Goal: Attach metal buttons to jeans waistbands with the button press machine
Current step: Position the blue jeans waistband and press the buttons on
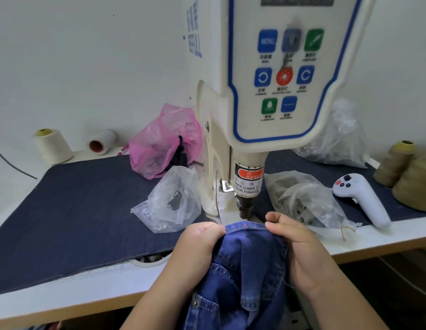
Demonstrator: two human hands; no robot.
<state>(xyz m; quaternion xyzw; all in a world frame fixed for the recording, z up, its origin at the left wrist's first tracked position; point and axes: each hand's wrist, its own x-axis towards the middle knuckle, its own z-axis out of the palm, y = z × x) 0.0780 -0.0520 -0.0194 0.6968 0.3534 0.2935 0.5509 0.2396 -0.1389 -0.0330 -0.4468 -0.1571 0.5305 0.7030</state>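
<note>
- We hold the jeans [245, 265] with both hands, their waistband [245, 226] stretched flat just in front of the press head [245, 206] of the button press machine [266, 91].
- Our left hand [197, 244] has its fingers curled tight on the waistband edge, just left of the press head.
- Our right hand [295, 244] pinches the same edge between thumb and fingers, just right of the press head.
- A small red mark shows on the waistband straight below the press head.
- The rest of the jeans hangs down off the bench [373, 241] edge towards us; a metal rivet [196, 303] shows low on the cloth.
- Left of the machine lie a clear bag [169, 206] and, behind it, a pink bag [164, 144], both on a dark denim mat [76, 210].
- Right of the machine lie another clear bag [302, 198] with small metal parts and a white handheld controller [364, 201].
- Thread cones stand far left [52, 146] and far right [414, 184] of the machine.
</note>
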